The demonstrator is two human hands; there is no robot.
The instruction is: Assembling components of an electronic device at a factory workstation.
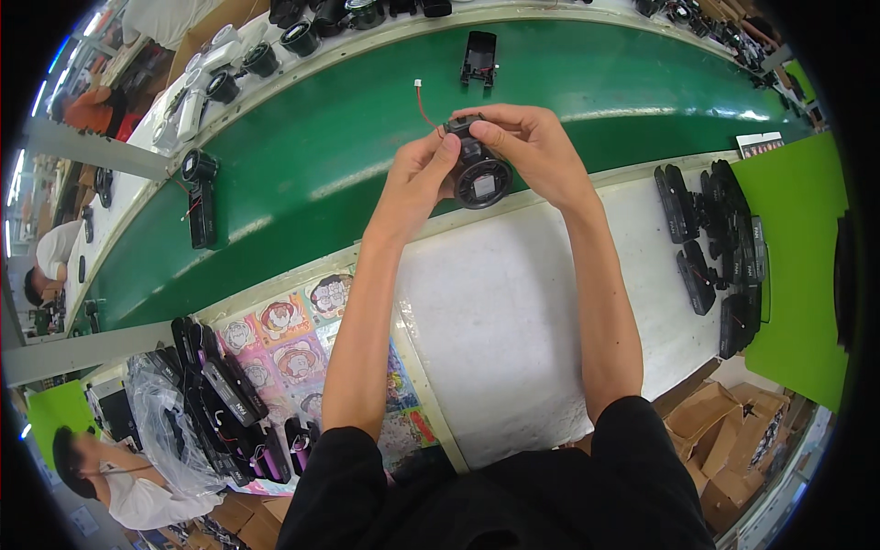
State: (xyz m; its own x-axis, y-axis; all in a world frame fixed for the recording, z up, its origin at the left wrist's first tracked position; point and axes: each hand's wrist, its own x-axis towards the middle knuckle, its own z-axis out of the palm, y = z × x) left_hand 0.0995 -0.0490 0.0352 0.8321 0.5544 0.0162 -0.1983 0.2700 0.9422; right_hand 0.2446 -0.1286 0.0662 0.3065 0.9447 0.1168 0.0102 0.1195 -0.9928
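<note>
Both my hands grip a black plastic part with a round, ringed end (483,183), held over the near edge of the green belt (348,174). My left hand (417,179) pinches it from the left, thumb on its upper body. From the other side my right hand (536,151) holds the same part, its thumb pressing near the top. A thin red wire (423,110) rises from the part and ends in a small white connector (418,83). The fingers behind the part are hidden.
An open black casing (479,60) lies farther up the belt, and a black handheld unit (201,206) rests at left. Black battery-like packs (724,229) cluster on the right of the white worktop (495,321); more (229,394) pile at left. Cardboard boxes (715,422) stand lower right.
</note>
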